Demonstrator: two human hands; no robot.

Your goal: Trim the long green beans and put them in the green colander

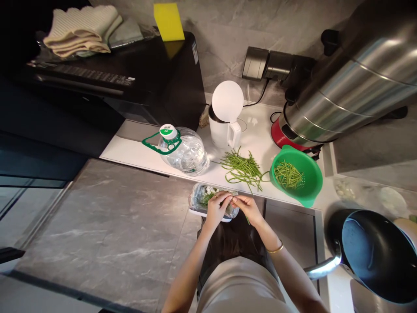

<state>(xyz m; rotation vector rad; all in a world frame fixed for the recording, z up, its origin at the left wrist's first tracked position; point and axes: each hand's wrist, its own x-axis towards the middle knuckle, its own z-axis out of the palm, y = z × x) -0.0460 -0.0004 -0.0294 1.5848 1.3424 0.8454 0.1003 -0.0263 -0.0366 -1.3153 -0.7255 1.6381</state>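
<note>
My left hand [219, 209] and my right hand [248, 208] meet fingertip to fingertip in front of the counter edge, both closed in a pinch. A thin green stalk [247, 219] hangs below my right fingers; its other end is hidden at the fingertips. Beneath my hands sits a small plastic-lined bin [195, 200] holding green and white scraps. On the counter beyond lies a loose pile of long green stalks [243, 167]. To its right, a green colander [311, 176] contains shorter green stalk pieces [288, 174].
A large water bottle [189, 152] and a white kettle [221, 130] with its lid up stand on the counter. At right are a tall metal appliance [339, 91] and a black pan [374, 256] whose handle points toward me. A black oven [163, 82] fills the back left.
</note>
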